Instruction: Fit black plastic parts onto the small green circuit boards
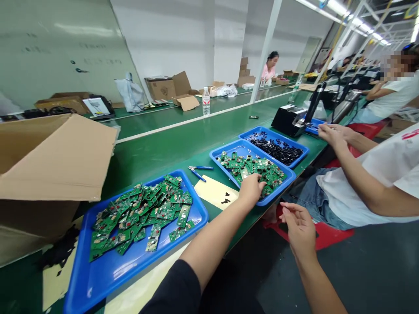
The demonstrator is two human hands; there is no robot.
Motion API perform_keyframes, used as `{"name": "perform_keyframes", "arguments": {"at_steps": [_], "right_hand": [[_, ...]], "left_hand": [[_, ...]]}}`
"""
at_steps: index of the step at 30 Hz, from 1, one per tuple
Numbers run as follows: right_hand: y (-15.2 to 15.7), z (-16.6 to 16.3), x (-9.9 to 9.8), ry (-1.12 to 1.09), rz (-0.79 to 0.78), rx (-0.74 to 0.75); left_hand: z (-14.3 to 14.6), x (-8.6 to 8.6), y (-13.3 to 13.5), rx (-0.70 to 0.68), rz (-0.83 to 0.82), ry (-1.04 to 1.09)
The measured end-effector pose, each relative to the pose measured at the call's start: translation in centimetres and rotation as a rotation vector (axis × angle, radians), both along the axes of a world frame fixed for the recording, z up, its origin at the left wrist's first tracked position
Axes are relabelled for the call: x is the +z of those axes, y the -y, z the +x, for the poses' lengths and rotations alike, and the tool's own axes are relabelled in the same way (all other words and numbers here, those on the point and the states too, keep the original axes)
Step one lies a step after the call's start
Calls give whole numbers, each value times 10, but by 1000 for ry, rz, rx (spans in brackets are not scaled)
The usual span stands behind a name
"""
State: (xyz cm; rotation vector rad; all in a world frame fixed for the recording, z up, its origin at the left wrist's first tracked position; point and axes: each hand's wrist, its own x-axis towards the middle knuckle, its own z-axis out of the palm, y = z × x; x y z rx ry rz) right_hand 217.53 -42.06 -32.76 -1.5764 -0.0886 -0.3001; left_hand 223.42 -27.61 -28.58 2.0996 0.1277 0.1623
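Observation:
My left hand (252, 190) is over the near edge of a blue tray (214, 153) heaped with green circuit boards (265, 168). Its thumb and forefinger are apart with nothing visible between them; the other fingers are mostly hidden. A pale board (244, 173) lies just beyond the knuckles. Off the table edge, my right hand (300, 229) is raised with thumb and fingertips pinched together; anything inside is too small to make out. Closer on the left, a second blue tray (101, 283) holds a pile of similar boards (140, 213).
Blue-handled cutters (199, 170) lie beside yellow paper (211, 192) bearing small black pieces (225, 200). Another tray (303, 157) contains black parts. A large cardboard box (52, 161) stands left. At right, a co-worker's hands (334, 133) are near a black device (288, 120); a bottle (206, 102) stands behind.

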Motion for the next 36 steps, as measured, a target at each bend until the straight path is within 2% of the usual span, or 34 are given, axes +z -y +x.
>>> {"name": "perform_keyframes", "arguments": {"at_steps": [4, 8, 12, 14, 18, 21, 23, 27, 32, 36], "right_hand": [[6, 5, -5, -85, -103, 19], [1, 10, -8, -108, -75, 14], [-7, 7, -1, -129, -35, 57], [-11, 5, 3, -131, -27, 75], [-28, -3, 4, -87, -78, 124], [-49, -15, 1, -52, -106, 217], [-63, -25, -1, -42, -130, 309], [-84, -47, -3, 6, -224, 533], [-91, -64, -9, 128, -331, 722], [-90, -68, -14, 148, -351, 767]], "left_hand": [[-6, 7, 6, -13, 204, -14], [-29, 19, 3, -56, 368, -33], [-78, 31, -29, -31, 486, -90], [-114, 36, -60, 65, 542, -170], [-185, 38, -130, 428, 658, -380], [-216, 32, -162, 634, 711, -517], [-223, 26, -168, 702, 725, -554], [-215, 14, -161, 771, 743, -534], [-206, 4, -152, 730, 676, -455], [-214, 2, -154, 708, 563, -359]]}}
